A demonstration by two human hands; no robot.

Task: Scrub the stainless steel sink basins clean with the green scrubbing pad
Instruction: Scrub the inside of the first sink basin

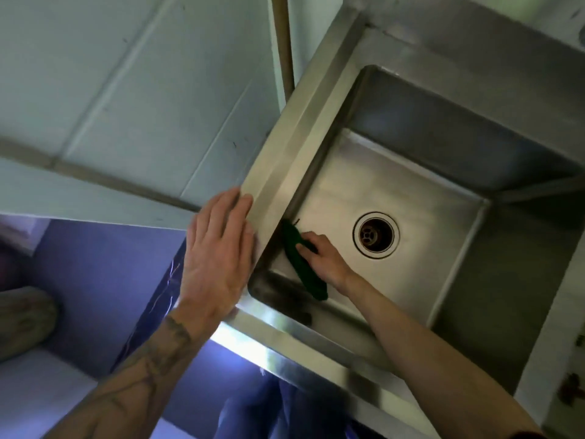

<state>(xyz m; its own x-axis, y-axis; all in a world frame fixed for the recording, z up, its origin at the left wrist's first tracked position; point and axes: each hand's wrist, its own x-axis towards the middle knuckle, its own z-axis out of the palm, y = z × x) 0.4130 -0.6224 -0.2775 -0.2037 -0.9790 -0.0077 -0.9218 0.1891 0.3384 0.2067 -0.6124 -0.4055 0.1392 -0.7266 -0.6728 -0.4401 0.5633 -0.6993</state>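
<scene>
1. The left hand (218,258) lay flat on the sink rim (285,147), fingers straight; it held nothing
2. The right hand (323,261), down in the basin (427,217), gripped the green scrubbing pad (305,274)
3. The pad pressed against the basin's left wall, near the front corner; the drain (376,235) lay apart from it

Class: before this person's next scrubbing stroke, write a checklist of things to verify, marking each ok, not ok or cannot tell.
1. Right hand grips the green scrubbing pad: ok.
2. Pad touches the basin where its wall meets the floor: ok.
3. Left hand rests flat on the sink rim, outside the pad's path: ok.
4. Drain free of objects: ok.
5. Dark patch in the near corner is dirt, not reflection: cannot tell.
6. Water or soap on the pad: cannot tell.
</scene>
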